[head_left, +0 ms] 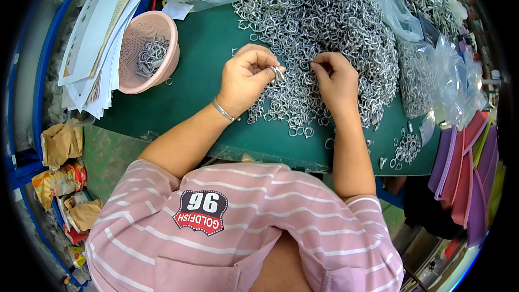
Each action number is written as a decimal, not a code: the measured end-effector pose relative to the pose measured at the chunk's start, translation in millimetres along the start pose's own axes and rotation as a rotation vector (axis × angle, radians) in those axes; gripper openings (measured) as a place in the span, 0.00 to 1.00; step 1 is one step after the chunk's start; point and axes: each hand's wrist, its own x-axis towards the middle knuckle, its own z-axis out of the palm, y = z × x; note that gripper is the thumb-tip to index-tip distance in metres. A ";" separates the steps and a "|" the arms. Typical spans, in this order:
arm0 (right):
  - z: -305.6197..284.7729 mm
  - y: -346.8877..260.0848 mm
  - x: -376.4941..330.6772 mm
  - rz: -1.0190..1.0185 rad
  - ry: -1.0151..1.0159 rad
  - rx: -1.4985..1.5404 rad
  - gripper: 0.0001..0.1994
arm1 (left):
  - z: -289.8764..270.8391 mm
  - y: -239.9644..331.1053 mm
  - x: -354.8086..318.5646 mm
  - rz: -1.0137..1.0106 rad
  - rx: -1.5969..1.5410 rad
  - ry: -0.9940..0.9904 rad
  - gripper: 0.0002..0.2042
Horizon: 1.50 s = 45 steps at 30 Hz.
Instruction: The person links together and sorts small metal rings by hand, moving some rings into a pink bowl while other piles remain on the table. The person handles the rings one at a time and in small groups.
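Left hand (pixel 246 78) curled tight, thumb and forefinger pinched on a few metal rings (pixel 277 71) held just above the pile; can't count them, they blur into the heap behind. Right hand (pixel 336 78) also curled, fingertips pressed down into the ring pile (pixel 319 27); whether it actually grips a ring I can't tell, my fingers cover the spot. Bracelet (pixel 223 111) on my left wrist. Pile covers the far middle of the green mat (pixel 200 48), single rings too small and tangled to make out, stray ones spill toward the near edge. Pink basket (pixel 148 51) left of my left hand, well apart, some rings inside, mesh hides how many. Paper stack (pixel 100 32) beside the basket, partly cut off at top. Clear bags (pixel 448 75) at right hold more metal parts, glare hides the contents. Small heap of rings (pixel 406 148) near the right mat edge. Purple and pink sheets (pixel 470 173) at far right, bent by the lens. My striped shirt (pixel 243 227) blocks the near table edge.
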 end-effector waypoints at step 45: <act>-13.1 -19.6 -24.1 0.049 -0.221 0.628 0.06 | 7.0 8.5 -15.4 -0.109 -0.263 -0.180 0.07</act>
